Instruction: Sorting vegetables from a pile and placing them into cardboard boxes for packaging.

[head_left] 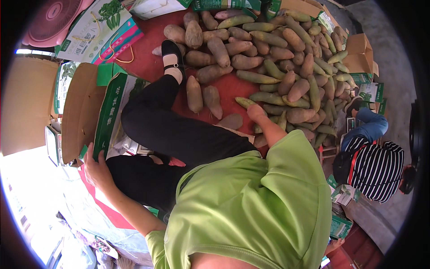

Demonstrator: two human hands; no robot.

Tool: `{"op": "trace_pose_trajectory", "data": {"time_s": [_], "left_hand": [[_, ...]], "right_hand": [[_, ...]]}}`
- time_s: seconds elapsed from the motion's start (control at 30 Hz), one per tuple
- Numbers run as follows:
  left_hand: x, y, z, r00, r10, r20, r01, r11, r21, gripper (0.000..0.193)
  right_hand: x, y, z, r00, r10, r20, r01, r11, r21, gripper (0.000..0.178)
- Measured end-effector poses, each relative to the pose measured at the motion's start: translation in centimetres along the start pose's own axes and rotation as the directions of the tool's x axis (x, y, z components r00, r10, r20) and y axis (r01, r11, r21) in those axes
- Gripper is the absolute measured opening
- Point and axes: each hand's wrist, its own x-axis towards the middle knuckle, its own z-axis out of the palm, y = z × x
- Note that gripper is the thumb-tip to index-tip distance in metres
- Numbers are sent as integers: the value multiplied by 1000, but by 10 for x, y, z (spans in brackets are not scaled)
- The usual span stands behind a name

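Observation:
My right hand (256,113) is closed around the near end of a green radish (244,102) at the left edge of a large heap. My left hand (96,172) grips the near edge of an open carton (106,117) with a green and white side, its fingers over the rim. The carton stands to the left of my legs, its brown flap (82,112) raised; most of its inside is hidden. Thick brown sweet potatoes (194,94) lie loose on the red cloth (148,47) near my shoe.
The heap of sweet potatoes and green radishes (286,67) spreads across the far right. Paper gift bags (92,38) and a pink fan (53,20) stand far left. A brown carton (359,49) is at the right. Another person in a striped top (376,168) sits at the right.

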Motion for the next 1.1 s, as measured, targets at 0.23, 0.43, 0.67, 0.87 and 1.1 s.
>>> {"op": "trace_pose_trajectory", "data": {"time_s": [0.23, 0.43, 0.67, 0.87, 1.1], "left_hand": [[-1, 1, 10, 997, -72, -15, 73, 997, 35, 22], [-3, 6, 16, 986, -152, -74, 158, 984, 83, 18], [-2, 9, 17, 973, -219, -68, 224, 972, 76, 15], [1, 13, 14, 967, -251, -48, 255, 964, 76, 16], [-1, 8, 15, 968, -239, -71, 243, 968, 59, 16]], "right_hand": [[-9, -1, -28, 963, 218, -157, -198, 971, 132, 27], [-11, -42, -49, 989, 142, -43, -143, 989, -33, 38], [-9, -74, -53, 997, 59, 53, -50, 987, -154, 52], [1, -72, -26, 976, 92, 198, -49, 975, -216, 53], [-9, -80, -39, 979, 99, 179, -71, 986, -153, 46]]}}
